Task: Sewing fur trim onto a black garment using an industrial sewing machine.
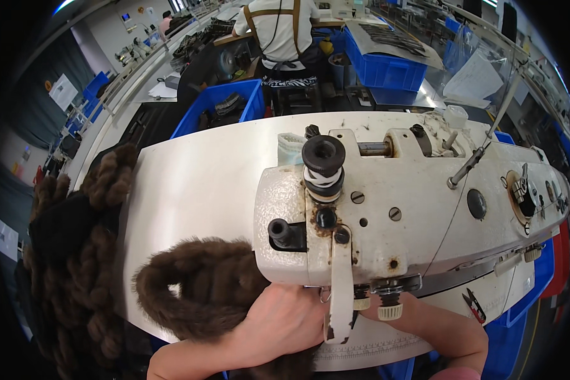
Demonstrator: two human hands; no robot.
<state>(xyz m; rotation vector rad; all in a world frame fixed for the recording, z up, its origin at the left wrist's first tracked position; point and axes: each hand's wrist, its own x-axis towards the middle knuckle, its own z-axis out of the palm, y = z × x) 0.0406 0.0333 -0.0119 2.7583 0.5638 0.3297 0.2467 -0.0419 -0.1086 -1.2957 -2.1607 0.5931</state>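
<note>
A white industrial sewing machine (pixel 418 234) fills the right half of the view, with a lever hanging at its near end. Under its head lies a brown fur piece (pixel 196 297), looped at the left and running down past the table's near edge. My left hand (pixel 288 320) rests on the fur beside the needle area, back of the hand up, its fingertips hidden under the machine head. From the right, my right hand (pixel 392 309) reaches in behind the lever and tension knobs, which hide its fingers. What either hand grips does not show.
Black-and-red thread snips (pixel 475 306) lie on the white table (pixel 183 183) at the right. More brown fur pieces (pixel 95 272) are heaped beyond its left edge. Blue bins (pixel 247 101) stand past the far edge, near a seated person (pixel 278 31) with their back turned.
</note>
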